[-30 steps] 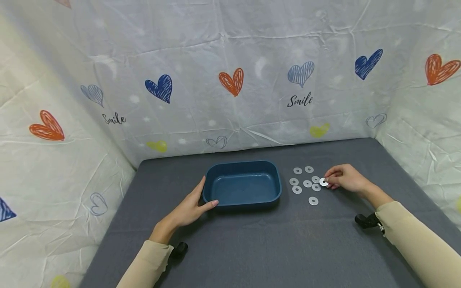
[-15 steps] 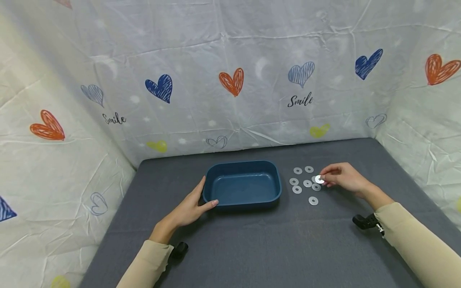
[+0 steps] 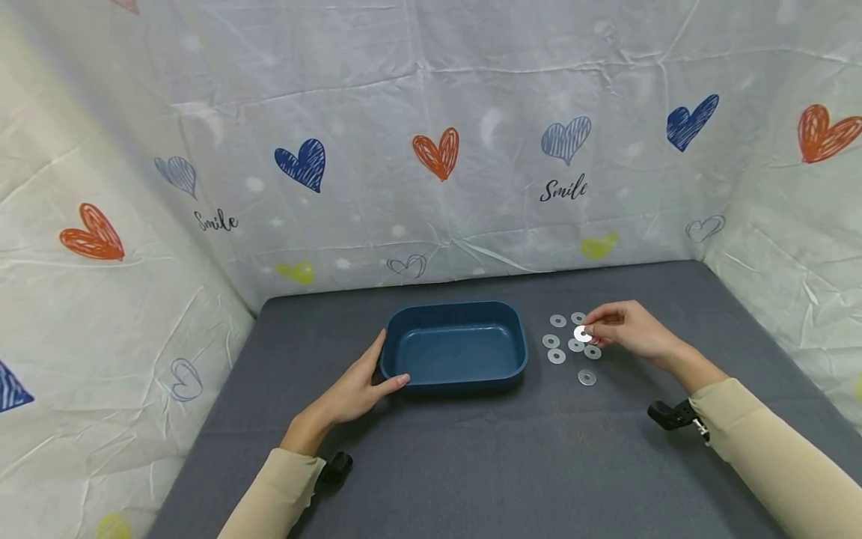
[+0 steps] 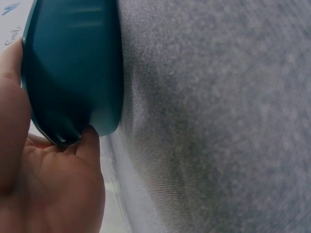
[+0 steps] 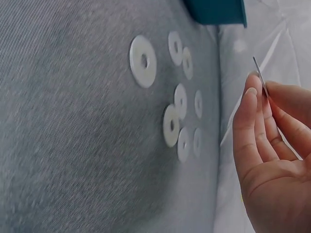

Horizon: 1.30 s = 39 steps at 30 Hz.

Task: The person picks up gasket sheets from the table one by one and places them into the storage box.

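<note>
A blue rectangular tray (image 3: pixel 454 353) stands on the table, nothing lying in it. At its left end my left hand (image 3: pixel 349 395) grips the corner, thumb at the near rim and fingers along the outer side. Over the loose washers, my right hand (image 3: pixel 633 329) pinches one flat metal washer (image 3: pixel 582 334) between thumb and fingertips. The right wrist view shows this washer (image 5: pixel 260 76) edge-on, raised above the cloth. Several more washers lie spread out right of the tray, the nearest washer (image 3: pixel 587 377) a little apart. The right fingers partly cover one washer (image 3: pixel 578 318) at the back.
A dark grey cloth (image 3: pixel 458 471) covers the table. White fabric with printed hearts (image 3: pixel 436 153) hangs behind the table and along both sides. A strip of bare cloth separates the tray's right end from the washers.
My right hand has moved left with the pinched washer, from the right edge of the group to over its middle. The left hand and tray have stayed in place.
</note>
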{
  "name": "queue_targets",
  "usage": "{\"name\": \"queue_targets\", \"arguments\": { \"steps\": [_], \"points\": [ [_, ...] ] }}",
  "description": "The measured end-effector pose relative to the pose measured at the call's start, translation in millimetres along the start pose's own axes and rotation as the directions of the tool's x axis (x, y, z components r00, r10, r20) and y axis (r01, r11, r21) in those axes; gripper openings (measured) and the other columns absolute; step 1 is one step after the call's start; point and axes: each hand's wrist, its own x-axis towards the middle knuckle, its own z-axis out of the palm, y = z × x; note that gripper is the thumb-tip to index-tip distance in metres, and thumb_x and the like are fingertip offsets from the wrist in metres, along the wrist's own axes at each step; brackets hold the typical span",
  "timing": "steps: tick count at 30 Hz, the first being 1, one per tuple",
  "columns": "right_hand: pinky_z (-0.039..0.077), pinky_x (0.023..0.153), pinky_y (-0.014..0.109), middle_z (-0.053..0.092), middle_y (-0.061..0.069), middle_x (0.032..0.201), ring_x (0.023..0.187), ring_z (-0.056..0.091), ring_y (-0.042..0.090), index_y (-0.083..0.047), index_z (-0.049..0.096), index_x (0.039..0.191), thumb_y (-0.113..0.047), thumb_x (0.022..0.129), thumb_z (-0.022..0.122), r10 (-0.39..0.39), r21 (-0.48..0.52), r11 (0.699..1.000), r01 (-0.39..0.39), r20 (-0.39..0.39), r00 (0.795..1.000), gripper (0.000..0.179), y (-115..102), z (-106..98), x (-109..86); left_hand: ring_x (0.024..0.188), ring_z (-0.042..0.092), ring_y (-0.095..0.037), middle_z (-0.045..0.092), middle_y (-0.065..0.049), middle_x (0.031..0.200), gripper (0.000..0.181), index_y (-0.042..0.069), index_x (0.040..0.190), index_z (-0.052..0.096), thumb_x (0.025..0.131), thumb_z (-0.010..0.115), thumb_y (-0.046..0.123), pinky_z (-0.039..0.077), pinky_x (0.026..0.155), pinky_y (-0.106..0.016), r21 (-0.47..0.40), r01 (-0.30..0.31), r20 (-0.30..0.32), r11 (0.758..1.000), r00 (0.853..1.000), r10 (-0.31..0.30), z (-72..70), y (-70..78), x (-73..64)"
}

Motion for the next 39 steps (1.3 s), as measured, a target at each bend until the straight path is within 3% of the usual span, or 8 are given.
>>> {"name": "queue_targets", "arguments": {
  "steps": [17, 24, 30, 39],
  "points": [
    [0.057, 0.082, 0.046, 0.072, 0.016, 0.102, 0.088, 0.067, 0.030, 0.006, 0.067, 0.119, -0.015, 0.102, 0.065, -0.044, -0.053, 0.998, 0.046, 0.049, 0.998, 0.027, -28, 19, 8.0, 0.157, 0.004, -0.034, -0.003, -0.015, 0.171, 0.111, 0.007, 0.164, -0.006, 0.096, 0.063, 0.061, 0.017, 0.121, -0.061, -0.011, -0.011, 0.001, 1.000, 1.000, 0.011, 0.3, -3.1, 0.8],
    [0.057, 0.083, 0.047, 0.072, 0.019, 0.103, 0.094, 0.068, 0.040, 0.004, 0.069, 0.117, -0.016, 0.101, 0.067, -0.060, -0.037, 0.997, 0.063, 0.077, 0.995, 0.025, -38, 28, 14.8, 0.157, 0.004, -0.037, -0.004, -0.014, 0.171, 0.109, 0.008, 0.164, -0.007, 0.097, 0.063, 0.058, 0.018, 0.120, -0.063, -0.018, -0.021, 0.007, 1.000, 1.000, 0.021, 1.5, -3.2, -0.6],
    [0.058, 0.082, 0.047, 0.070, 0.024, 0.099, 0.088, 0.067, 0.037, 0.003, 0.071, 0.113, -0.014, 0.101, 0.067, -0.076, -0.028, 0.997, 0.079, 0.100, 0.992, 0.021, -46, 38, 23.4, 0.157, 0.004, -0.037, -0.004, -0.015, 0.171, 0.108, 0.008, 0.164, -0.006, 0.097, 0.063, 0.057, 0.019, 0.120, -0.064, -0.022, -0.020, 0.006, 1.000, 1.000, 0.020, 1.6, -3.0, -0.2],
    [0.058, 0.082, 0.046, 0.072, 0.018, 0.098, 0.088, 0.068, 0.034, 0.003, 0.071, 0.113, -0.010, 0.101, 0.065, -0.118, -0.032, 0.992, 0.124, 0.143, 0.983, 0.018, -61, 57, 36.7, 0.157, 0.003, -0.036, -0.005, -0.015, 0.171, 0.109, 0.009, 0.164, -0.007, 0.097, 0.064, 0.058, 0.020, 0.120, -0.063, -0.037, -0.009, 0.012, 0.999, 1.000, 0.010, 1.1, -2.9, 0.4]
  ]
}}
